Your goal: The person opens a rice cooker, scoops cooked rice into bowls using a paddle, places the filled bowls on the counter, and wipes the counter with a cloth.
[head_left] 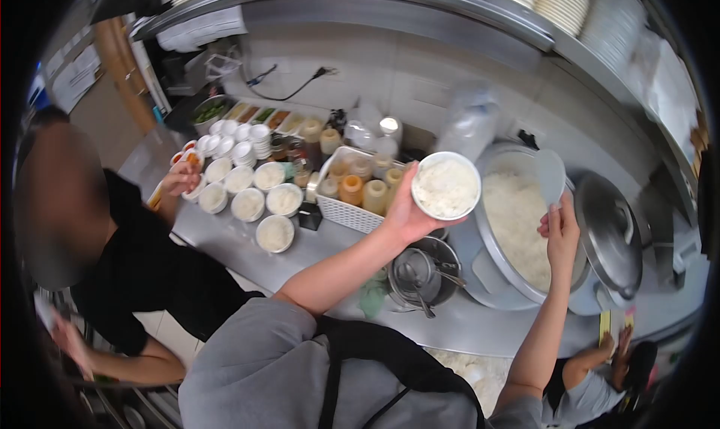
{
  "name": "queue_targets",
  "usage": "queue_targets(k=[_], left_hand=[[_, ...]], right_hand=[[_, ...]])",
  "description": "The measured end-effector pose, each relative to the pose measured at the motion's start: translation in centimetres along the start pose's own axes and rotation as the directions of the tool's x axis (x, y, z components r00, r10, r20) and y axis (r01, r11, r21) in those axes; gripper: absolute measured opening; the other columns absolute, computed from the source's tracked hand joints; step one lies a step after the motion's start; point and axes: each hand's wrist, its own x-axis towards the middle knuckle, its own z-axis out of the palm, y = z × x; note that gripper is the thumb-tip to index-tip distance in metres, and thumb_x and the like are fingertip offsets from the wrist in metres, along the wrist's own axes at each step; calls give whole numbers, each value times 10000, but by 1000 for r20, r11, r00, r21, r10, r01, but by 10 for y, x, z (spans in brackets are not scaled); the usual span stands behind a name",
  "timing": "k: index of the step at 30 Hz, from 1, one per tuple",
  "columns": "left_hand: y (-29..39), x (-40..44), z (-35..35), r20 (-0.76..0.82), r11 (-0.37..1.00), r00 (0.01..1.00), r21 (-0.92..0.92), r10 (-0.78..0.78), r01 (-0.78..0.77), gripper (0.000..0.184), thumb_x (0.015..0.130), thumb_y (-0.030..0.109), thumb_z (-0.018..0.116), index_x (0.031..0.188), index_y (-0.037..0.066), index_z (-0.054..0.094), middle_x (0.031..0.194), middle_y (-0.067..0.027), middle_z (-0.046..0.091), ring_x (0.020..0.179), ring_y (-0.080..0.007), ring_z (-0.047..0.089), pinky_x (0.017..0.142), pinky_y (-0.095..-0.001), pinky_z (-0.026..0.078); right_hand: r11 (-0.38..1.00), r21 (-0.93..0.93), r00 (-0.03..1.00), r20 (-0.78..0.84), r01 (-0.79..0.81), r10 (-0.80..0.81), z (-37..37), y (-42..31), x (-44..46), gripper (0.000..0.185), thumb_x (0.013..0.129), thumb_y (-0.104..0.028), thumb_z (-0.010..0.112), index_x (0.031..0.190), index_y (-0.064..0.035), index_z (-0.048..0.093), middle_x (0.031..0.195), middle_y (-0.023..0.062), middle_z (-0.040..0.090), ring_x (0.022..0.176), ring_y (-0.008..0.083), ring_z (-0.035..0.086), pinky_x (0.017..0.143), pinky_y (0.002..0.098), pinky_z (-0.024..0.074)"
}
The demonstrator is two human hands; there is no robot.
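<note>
At the counter [337,256], the hands [413,215] hold 1 rice bowl [446,186], 1 scoop [551,175].

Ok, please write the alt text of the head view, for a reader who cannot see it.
A person's left hand holds up a white bowl of rice, while the right hand holds a pale scoop at the edge of a big pot of rice. To the left are more rice bowls, a basket of bottles and a co-worker in black.

"Clothing, bottom centre?"
"I record a grey top [240,361], short-sleeved, cloth creased."
"Over it?"
"Black fabric [405,354] across my chest; a narrow dark strap [328,399] runs down, left of a thinner dark cord [386,408]."
</note>
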Motion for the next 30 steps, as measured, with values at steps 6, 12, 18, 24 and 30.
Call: queue_targets(k=[6, 12, 18, 24, 30], left_hand=[[35, -105, -50, -247, 987, 957, 81, 153, -137, 594, 793, 546, 384, 1252, 172, 349, 1276, -85, 373, 1153, -301, 376, 908, -537, 306], [27, -168, -91, -513, 966, 819, 115, 259, -233, 589, 789, 532, 395, 1242, 156, 359, 1263, -95, 385, 1137, -302, 392, 907, -526, 316], [15, -207, -118, -638, 966, 727, 114, 252, -233, 585, 786, 517, 406, 1232, 141, 369, 1251, -104, 396, 1121, -302, 408, 907, -515, 326], [19, -209, -152, -704, 968, 673, 90, 228, -234, 598, 775, 530, 410, 1229, 143, 370, 1253, -102, 388, 1137, -296, 390, 909, -513, 331], [35, -201, -193, -778, 955, 556, 213, 293, -206, 619, 769, 550, 396, 1228, 138, 356, 1237, -107, 390, 1125, -296, 397, 903, -506, 347]], right_hand=[[636, 106, 525, 472, 764, -709, 98, -114, -57, 493, 642, -2, 568, 1124, -88, 510, 851, 132, 576, 757, 270, 554, 664, 311, 454], [-33, 583, 49, -124, 812, -991, 157, -264, -171, 247, 687, -191, 534, 885, -47, 571, 661, 54, 494, 648, 205, 506, 530, 312, 353], [-12, 543, -4, -17, 840, -1000, 177, -266, -164, 253, 642, -260, 598, 784, -51, 602, 707, 102, 563, 685, 240, 550, 568, 324, 383], [418, -107, 418, 458, 902, -785, 140, -170, -21, 259, 748, -111, 526, 1001, -87, 575, 780, 147, 599, 713, 315, 562, 644, 386, 445], [238, -512, 550, 824, 825, -135, 107, -65, -24, 165, 670, -69, 546, 819, -65, 616, 702, 156, 598, 680, 307, 591, 589, 391, 472]])
